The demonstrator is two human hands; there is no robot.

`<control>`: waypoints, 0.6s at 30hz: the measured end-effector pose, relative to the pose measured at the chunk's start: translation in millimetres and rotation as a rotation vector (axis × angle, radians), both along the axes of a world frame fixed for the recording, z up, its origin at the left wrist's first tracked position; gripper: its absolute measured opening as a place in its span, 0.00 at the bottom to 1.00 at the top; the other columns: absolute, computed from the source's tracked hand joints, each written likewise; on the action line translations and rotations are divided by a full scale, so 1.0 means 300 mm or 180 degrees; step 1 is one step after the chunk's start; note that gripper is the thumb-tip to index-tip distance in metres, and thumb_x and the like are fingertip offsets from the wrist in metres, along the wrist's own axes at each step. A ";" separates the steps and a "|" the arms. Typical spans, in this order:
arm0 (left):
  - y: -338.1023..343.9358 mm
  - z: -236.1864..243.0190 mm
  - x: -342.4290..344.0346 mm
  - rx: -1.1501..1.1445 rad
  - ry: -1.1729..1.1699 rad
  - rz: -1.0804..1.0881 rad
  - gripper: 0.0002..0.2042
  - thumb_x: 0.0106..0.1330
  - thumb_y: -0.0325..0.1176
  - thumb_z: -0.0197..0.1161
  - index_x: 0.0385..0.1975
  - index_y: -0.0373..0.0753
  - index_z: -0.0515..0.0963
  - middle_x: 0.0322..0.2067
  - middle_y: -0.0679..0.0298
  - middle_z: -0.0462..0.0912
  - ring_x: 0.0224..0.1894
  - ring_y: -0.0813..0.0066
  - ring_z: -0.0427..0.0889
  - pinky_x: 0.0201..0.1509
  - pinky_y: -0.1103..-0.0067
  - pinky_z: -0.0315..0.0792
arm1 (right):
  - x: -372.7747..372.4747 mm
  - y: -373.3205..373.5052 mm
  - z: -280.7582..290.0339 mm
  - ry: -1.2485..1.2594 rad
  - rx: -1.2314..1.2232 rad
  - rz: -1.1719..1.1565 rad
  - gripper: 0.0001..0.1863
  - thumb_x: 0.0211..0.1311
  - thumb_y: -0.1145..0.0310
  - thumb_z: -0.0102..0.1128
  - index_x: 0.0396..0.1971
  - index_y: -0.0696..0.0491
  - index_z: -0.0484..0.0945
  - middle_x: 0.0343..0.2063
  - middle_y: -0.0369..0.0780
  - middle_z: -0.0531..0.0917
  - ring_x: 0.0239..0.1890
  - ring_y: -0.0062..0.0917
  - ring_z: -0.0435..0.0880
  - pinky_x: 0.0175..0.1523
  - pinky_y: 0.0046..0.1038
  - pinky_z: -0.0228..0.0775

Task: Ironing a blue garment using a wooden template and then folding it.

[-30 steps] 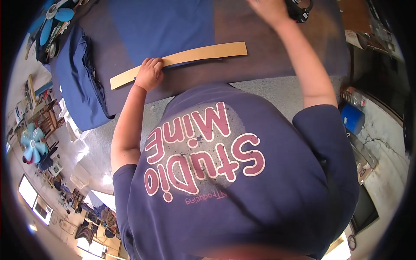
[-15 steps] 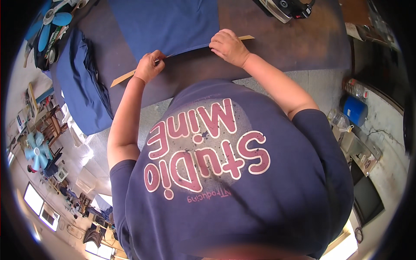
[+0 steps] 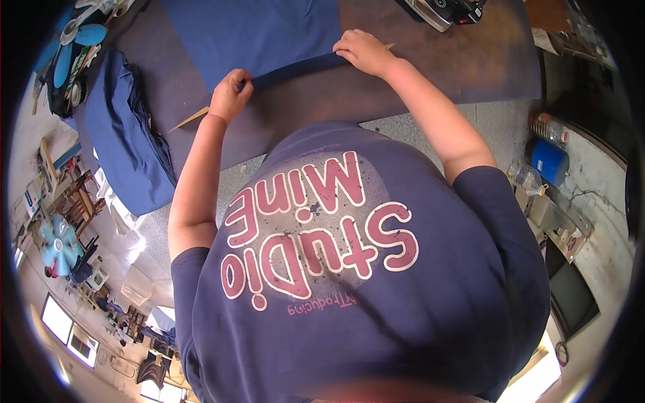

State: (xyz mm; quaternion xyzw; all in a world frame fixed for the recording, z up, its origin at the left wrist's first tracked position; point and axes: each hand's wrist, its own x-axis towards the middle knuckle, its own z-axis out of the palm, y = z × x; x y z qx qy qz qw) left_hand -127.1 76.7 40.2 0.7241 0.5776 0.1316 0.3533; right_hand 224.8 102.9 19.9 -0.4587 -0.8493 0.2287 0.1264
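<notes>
A blue piece of fabric lies flat on the brown table. Its near edge is turned up into a darker folded band stretched between my hands. My left hand pinches the left end of this fold, fingers closed. My right hand is closed on the right end of it. A thin, flat yellowish strip pokes out beyond both hands; its middle is hidden by the fold.
An iron stands at the table's far right. More blue fabric hangs over the left edge of the table. A blue-bladed fan is at the upper left, among tools. Bottles and a blue container are to the right.
Both hands have moved slightly away from me, rolling the fabric's near edge over the strip. A wider dark fold now shows, and less of the strip sticks out.
</notes>
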 end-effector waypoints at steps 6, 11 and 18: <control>0.067 -0.049 0.004 -0.0277 0.0121 0.0188 0.08 0.60 0.32 0.58 0.36 0.37 0.78 0.38 0.56 0.81 0.41 0.64 0.81 0.45 0.74 0.72 | -0.002 0.083 -0.029 -0.0890 -0.0549 -0.0132 0.12 0.63 0.59 0.53 0.38 0.47 0.82 0.36 0.39 0.82 0.46 0.35 0.79 0.53 0.38 0.68; 0.113 -0.093 -0.018 -0.0780 0.0164 0.0205 0.10 0.60 0.35 0.60 0.37 0.36 0.79 0.39 0.57 0.82 0.45 0.59 0.80 0.48 0.73 0.73 | -0.032 0.125 0.021 -0.1210 -0.1340 -0.0166 0.14 0.61 0.57 0.55 0.40 0.49 0.82 0.39 0.42 0.83 0.46 0.39 0.81 0.51 0.42 0.70; 0.144 -0.042 0.094 -0.0299 0.2199 -0.0622 0.09 0.61 0.36 0.56 0.37 0.41 0.79 0.37 0.58 0.83 0.44 0.60 0.81 0.48 0.67 0.70 | -0.091 0.148 0.078 -0.2009 -0.1745 -0.0599 0.13 0.58 0.65 0.54 0.40 0.52 0.82 0.42 0.42 0.84 0.47 0.36 0.82 0.50 0.38 0.71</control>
